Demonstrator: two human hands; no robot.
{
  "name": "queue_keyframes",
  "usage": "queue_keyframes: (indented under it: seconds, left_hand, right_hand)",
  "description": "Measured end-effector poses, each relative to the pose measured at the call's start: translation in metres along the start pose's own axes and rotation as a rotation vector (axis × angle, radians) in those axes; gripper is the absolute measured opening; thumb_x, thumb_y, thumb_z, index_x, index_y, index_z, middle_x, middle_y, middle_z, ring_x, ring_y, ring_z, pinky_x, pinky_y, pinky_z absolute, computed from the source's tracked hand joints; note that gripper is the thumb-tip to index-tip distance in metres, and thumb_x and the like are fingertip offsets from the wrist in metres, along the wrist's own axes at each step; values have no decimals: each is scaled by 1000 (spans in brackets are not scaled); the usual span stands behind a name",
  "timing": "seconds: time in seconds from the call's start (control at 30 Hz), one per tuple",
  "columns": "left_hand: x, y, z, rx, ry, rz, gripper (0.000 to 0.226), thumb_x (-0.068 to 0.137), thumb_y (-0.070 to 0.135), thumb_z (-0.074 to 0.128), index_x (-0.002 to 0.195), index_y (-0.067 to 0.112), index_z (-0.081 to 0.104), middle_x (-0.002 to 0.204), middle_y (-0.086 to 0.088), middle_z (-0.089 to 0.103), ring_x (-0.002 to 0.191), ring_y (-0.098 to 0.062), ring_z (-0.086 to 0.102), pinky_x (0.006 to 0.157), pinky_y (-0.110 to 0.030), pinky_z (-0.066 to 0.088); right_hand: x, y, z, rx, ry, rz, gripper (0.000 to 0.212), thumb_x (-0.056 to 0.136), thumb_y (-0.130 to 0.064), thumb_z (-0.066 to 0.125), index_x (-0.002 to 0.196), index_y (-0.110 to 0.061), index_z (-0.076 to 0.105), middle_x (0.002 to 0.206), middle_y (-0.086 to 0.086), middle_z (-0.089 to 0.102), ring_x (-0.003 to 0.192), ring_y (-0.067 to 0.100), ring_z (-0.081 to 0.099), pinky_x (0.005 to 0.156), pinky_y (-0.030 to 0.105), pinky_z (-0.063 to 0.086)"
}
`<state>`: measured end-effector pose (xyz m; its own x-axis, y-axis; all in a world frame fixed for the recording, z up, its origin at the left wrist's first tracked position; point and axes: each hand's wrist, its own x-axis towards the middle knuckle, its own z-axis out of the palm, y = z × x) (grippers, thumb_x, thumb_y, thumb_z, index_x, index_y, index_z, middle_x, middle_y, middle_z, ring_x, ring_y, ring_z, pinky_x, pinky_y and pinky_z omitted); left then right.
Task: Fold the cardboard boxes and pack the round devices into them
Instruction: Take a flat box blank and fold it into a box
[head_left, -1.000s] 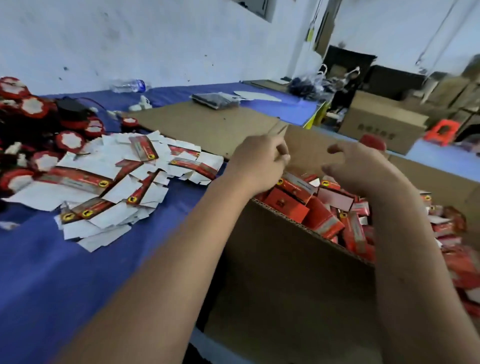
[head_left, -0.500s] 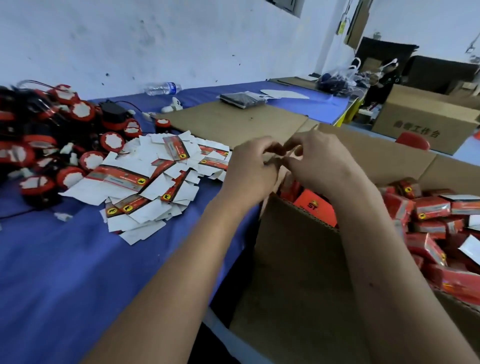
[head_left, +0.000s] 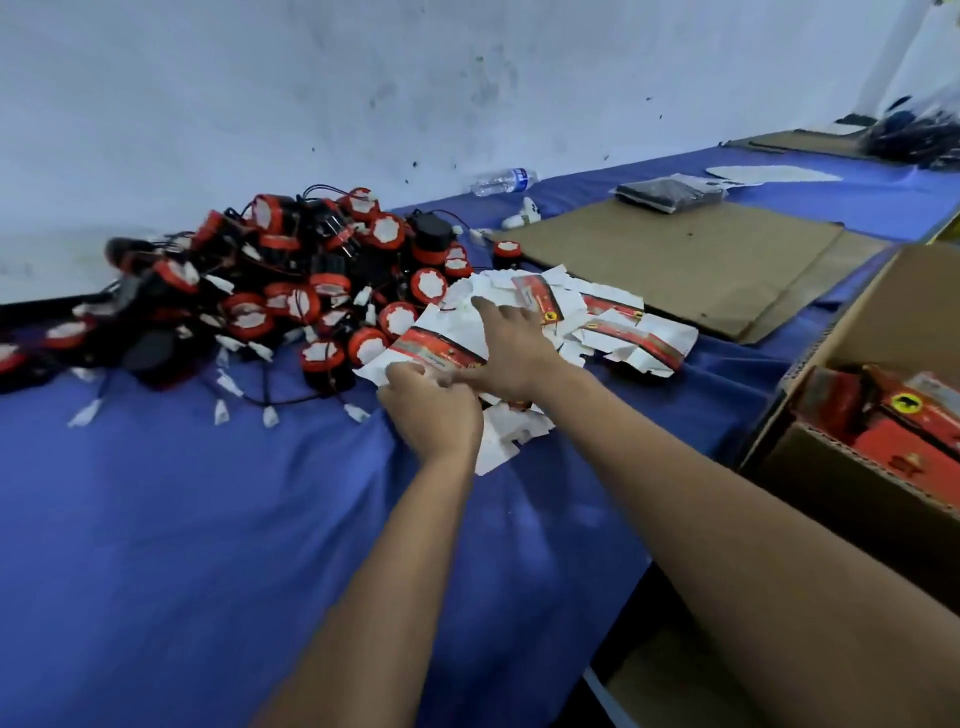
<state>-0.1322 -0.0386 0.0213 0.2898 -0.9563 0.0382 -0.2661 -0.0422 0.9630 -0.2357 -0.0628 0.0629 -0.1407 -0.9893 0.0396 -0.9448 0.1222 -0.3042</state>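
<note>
1. Where half a second ago our hands met over the carton (head_left: 878, 374), both now lie on the flat boxes (head_left: 613, 332) mid-table.
2. Our left hand (head_left: 434, 413) curls its fingers on a flat box's near edge, pinching it.
3. Our right hand (head_left: 511, 348) presses flat, fingers spread, on the same pile.
4. Round devices (head_left: 291, 301) sit heaped by the table's far left edge, against the wall (head_left: 363, 93), just beside the pile.
5. Packed red boxes (head_left: 904, 431) fill the carton at the right edge.
6. A blue cloth (head_left: 156, 545) covers the table; a cardboard sheet (head_left: 691, 265) and a bottle (head_left: 501, 182) lie farther back.
</note>
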Motion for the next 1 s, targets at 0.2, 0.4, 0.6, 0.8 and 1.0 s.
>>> queue_keyframes:
  seconds: [0.2, 0.4, 0.6, 0.8, 1.0]
  left_hand:
    - [18, 0, -10, -146, 25, -81, 30, 84, -1, 51, 108, 17, 48, 129, -13, 52, 101, -27, 54, 86, -38, 49]
    - [30, 10, -39, -535, 255, -79, 25, 90, 0, 54, 109, 15, 50, 119, -6, 55, 92, -20, 59, 63, -12, 39]
    - [52, -17, -121, -564, 390, 88, 26, 93, 10, 62, 117, 13, 53, 115, -2, 62, 98, -11, 64, 68, -9, 45]
    - [76, -62, -206, -627, 493, -77, 31, 96, 15, 67, 117, 22, 45, 123, -6, 54, 91, -16, 61, 75, -25, 50]
    - [85, -92, -242, -663, 159, -52, 24, 97, 3, 51, 108, 13, 70, 100, -10, 77, 90, -25, 75, 73, -40, 61]
  right_hand:
    - [16, -10, 24, 188, 210, -71, 90, 80, -39, 85, 154, -25, 37, 148, 7, 49, 138, 28, 42, 113, 43, 37]
    - [-2, -35, 21, 961, 499, 57, 50, 83, -10, 80, 127, -26, 61, 107, -19, 55, 108, 5, 60, 85, 31, 58]
    - [-16, -128, 53, 1434, 469, 34, 48, 84, -1, 74, 124, -24, 59, 100, -8, 60, 79, -11, 64, 69, 16, 54]
    - [-18, -199, 96, 1586, 92, -4, 40, 95, 4, 62, 125, -23, 56, 108, 2, 68, 93, 18, 67, 83, 45, 57]
    - [-23, -206, 127, 1308, -97, -193, 44, 95, 8, 61, 134, -14, 56, 105, 32, 67, 88, 29, 63, 85, 59, 54]
